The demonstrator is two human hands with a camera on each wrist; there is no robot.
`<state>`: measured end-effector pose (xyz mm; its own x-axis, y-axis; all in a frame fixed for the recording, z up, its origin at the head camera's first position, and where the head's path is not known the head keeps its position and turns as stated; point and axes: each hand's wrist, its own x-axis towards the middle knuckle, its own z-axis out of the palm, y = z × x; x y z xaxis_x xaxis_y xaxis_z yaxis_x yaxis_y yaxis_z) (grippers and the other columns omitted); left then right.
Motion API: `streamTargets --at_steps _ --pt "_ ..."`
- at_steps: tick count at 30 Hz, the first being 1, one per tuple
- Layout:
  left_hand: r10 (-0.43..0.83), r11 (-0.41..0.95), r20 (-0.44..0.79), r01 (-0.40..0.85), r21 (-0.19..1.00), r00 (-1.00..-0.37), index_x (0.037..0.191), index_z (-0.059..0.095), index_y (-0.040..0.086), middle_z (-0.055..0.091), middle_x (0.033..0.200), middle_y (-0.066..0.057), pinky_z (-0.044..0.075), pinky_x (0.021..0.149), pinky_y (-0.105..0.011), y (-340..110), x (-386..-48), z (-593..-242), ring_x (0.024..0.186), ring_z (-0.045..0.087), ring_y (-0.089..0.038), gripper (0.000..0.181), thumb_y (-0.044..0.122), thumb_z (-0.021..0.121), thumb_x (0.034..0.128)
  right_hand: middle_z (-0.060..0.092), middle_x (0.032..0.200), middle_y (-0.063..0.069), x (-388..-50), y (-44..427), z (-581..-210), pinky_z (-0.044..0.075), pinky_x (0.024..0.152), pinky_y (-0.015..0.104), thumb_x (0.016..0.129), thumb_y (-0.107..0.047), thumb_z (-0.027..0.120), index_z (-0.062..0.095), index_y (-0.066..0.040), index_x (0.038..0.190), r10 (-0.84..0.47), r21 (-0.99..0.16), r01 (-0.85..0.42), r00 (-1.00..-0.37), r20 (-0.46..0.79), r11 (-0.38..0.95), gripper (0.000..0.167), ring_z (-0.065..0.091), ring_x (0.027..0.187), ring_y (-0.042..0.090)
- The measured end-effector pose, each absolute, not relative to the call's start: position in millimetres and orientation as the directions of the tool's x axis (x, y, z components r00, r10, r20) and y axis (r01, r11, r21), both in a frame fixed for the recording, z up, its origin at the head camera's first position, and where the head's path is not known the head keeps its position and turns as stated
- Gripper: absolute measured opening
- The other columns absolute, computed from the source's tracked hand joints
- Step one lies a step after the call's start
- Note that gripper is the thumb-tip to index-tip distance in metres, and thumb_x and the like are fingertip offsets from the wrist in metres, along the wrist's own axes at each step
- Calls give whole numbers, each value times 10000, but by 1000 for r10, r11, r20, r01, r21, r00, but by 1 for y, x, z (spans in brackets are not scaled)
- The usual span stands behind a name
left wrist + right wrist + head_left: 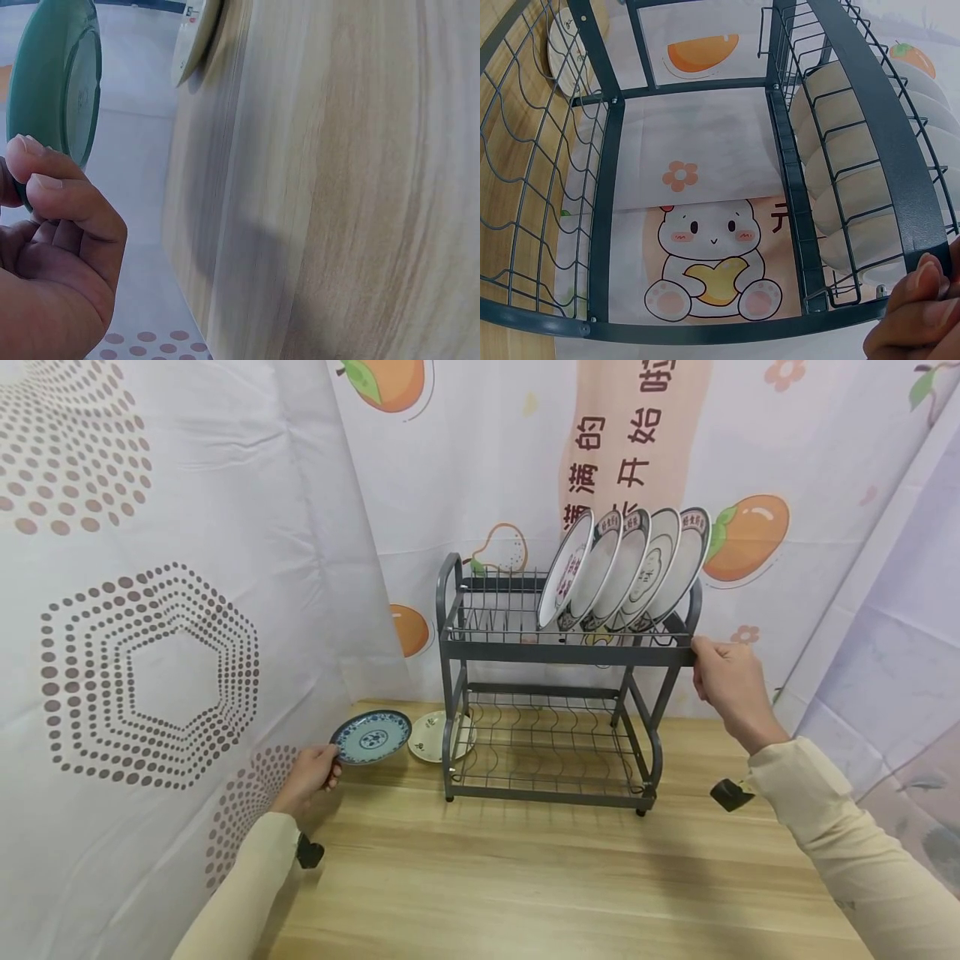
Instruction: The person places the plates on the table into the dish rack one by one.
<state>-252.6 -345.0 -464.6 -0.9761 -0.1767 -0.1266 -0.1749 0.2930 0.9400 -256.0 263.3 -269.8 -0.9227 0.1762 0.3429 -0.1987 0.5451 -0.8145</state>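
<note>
My left hand (306,778) pinches the near-left rim of a blue-patterned plate (372,737), held just above the table at the left. In the left wrist view the plate's greenish underside (41,90) shows, with thumb and fingers at its edge. Behind and to its right, a white plate (429,739) with small dark motifs lies on the table, partly behind the rack's left leg. At the right, my right hand (735,689) grips the upper front corner of a dark grey two-tier dish rack (555,652). Several white plates (609,572) with patterned rims lean upright in the right half of its upper tier.
The rack's lower wire tier (540,747) carries no plates. Light wooden table (510,877) stretches in front of the rack. Printed curtains (300,510) close in the left side and back, with another curtain (900,693) at the right.
</note>
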Motion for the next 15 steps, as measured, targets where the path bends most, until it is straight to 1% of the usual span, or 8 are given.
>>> streamTargets --at_steps 5,9,15 --pt "-162 280 -124 -166 946 -979 966 539 -67 547 686 0 466 479 -210 -342 -247 -463 526 496 -65 304 158 368 1079 492 448 -15 -256 263 -270 308 384 326 1015 -316 431 575 -101 535 177 -812 -196 -922 343 549 545 409 422 156" --pt "-135 274 -89 -123 954 -987 909 534 -39 541 678 -15 466 476 -222 -339 -242 -461 514 490 -74 302 141 365 1083 494 449 -10 -256 263 -270 304 384 332 1015 -313 428 576 -100 534 177 -813 -193 -924 339 549 547 407 422 162" --pt "-85 257 -56 -76 963 -995 904 521 0 533 692 -31 459 485 -225 -332 -235 -455 518 481 -86 268 127 376 1090 496 448 -12 -255 263 -270 304 385 334 1013 -317 428 578 -103 532 180 -812 -192 -923 340 551 547 415 425 163"
